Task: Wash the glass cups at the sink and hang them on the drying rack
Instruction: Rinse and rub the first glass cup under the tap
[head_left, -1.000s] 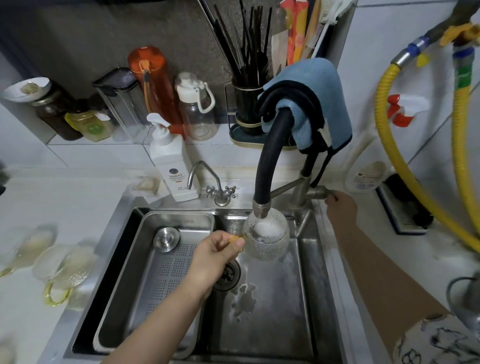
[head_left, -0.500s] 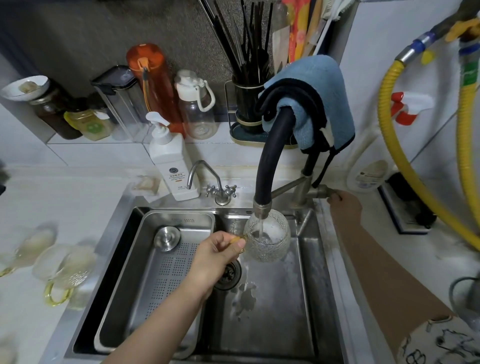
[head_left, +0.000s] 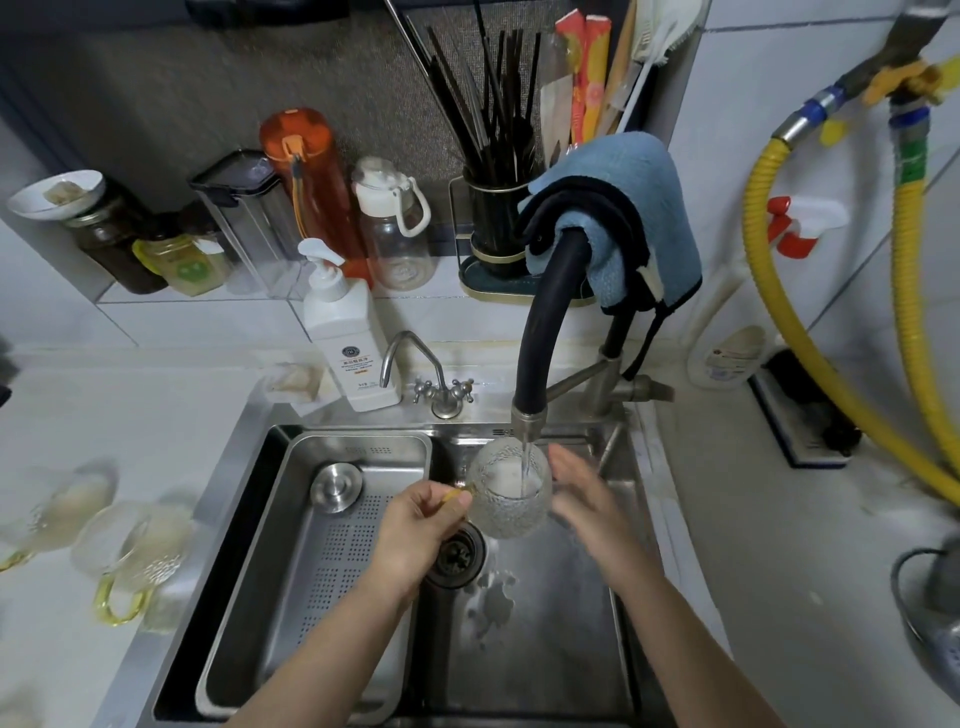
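Note:
A textured glass cup (head_left: 506, 499) with a yellow handle is held upright under the black faucet spout (head_left: 540, 332), and a thin stream of water runs into it. My left hand (head_left: 418, 535) pinches the cup's handle. My right hand (head_left: 587, 499) is blurred just right of the cup with its fingers spread and straight; I cannot tell whether it touches the glass. Several more glass cups (head_left: 130, 545) with yellow handles lie on the white counter at the left, blurred.
A steel sink (head_left: 561, 649) holds a perforated drain tray (head_left: 311, 545) on its left side and a drain (head_left: 457, 556). A soap pump bottle (head_left: 345, 332), small tap (head_left: 431, 374), bottles, a chopstick holder (head_left: 493, 218) and a blue cloth (head_left: 628, 208) stand behind. Yellow hoses (head_left: 810, 332) hang right.
My right hand has left the faucet handle and come down beside the cup. The cup stays under the spout, with water now running into it.

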